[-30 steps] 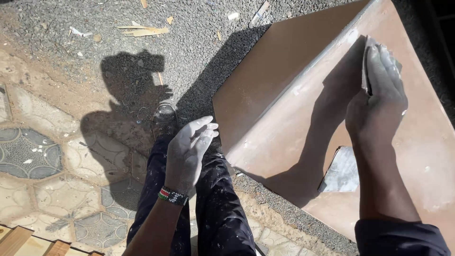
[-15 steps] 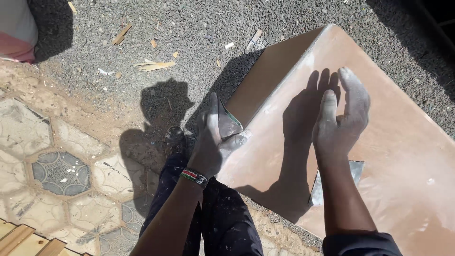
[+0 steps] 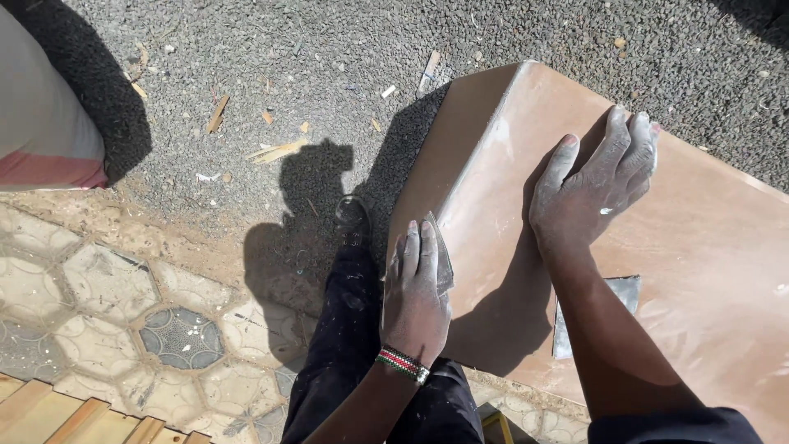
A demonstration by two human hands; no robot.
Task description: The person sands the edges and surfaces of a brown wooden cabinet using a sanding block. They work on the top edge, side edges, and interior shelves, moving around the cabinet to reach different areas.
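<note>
A large brown board (image 3: pixel 707 247), dusted white, lies tilted in front of me. My left hand (image 3: pixel 417 288), dusty and with a beaded wristband, presses a small grey piece of sandpaper (image 3: pixel 441 255) against the board's near left edge. My right hand (image 3: pixel 596 185) lies flat on the board's top, fingers spread, holding nothing. A second grey sheet of sandpaper (image 3: pixel 626 292) rests on the board, partly hidden under my right forearm.
My dark trousers and black shoe (image 3: pixel 353 218) stand beside the board. Grey gravel (image 3: pixel 329 66) with wood chips lies beyond, patterned paving tiles (image 3: pixel 107 288) at left. A pale bulky object (image 3: pixel 41 123) is at far left, wooden slats (image 3: pixel 66 415) at bottom left.
My left hand has come from beside my leg onto the board's edge with sandpaper under it. My right hand has slid back along the board and now lies flat.
</note>
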